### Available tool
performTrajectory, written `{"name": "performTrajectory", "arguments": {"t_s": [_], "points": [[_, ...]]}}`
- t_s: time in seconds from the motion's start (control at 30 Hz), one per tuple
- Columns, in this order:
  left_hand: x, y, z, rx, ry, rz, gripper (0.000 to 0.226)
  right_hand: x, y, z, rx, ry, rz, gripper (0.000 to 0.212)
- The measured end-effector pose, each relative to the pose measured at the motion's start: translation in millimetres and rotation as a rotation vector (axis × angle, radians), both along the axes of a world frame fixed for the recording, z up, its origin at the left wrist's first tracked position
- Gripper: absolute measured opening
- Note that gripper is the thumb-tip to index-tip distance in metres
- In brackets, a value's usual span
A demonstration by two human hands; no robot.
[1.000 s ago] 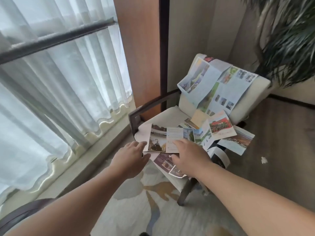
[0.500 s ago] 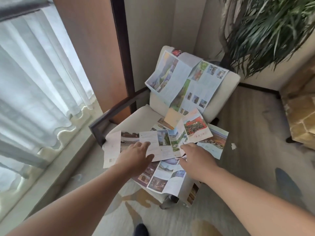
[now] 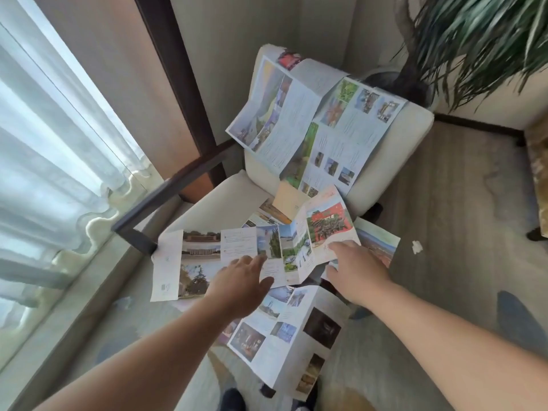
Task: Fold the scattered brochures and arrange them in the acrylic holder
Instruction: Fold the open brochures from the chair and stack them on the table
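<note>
Sprawling across a cream armchair (image 3: 415, 126), set in a corner between a curtained window (image 3: 44, 143) at left and a potted plant (image 3: 474, 40) at far right, unfolded brochures wait to be folded. The largest sheet (image 3: 335, 123) hangs over the backrest, far from the hands. On the seat a long brochure (image 3: 204, 253) lies with its long axis left to right, its left end just beside the dark armrest (image 3: 166, 197). Another brochure (image 3: 293, 330) droops off the near seat edge. A smaller red-pictured brochure (image 3: 329, 226) overlaps the long one's right end. The left hand (image 3: 240, 280) rests flat, fingers straight, on the long brochure's middle. The right hand (image 3: 355, 271), fingers loosely spread, touches the red-pictured brochure's near edge. Open floor (image 3: 459, 203) lies right of the chair, and no acrylic holder is in view
</note>
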State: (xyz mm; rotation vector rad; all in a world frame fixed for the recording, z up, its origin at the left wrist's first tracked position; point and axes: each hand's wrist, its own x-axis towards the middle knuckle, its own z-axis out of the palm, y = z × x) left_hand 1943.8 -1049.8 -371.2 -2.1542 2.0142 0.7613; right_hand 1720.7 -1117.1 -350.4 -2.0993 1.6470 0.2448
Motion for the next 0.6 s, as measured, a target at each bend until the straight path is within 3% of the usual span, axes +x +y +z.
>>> {"name": "performTrajectory", "arguments": {"t_s": [0.27,0.43,0.6], "points": [[-46.1,-39.2,-44.4,0.059,0.065,0.023,0.057,-33.5,-70.1,-49.2,0.053,-0.010,-0.216,0.049],[-42.7,-46.4,-71.0,0.121,0.064,0.036,0.058,-26.9,-103.9,-84.5,0.122,-0.067,-0.446,0.059],[-29.6,-45.9,-88.8,0.158,0.056,0.072,0.058,-15.7,-124.6,-110.1,0.121,-0.045,-0.511,0.058]]}}
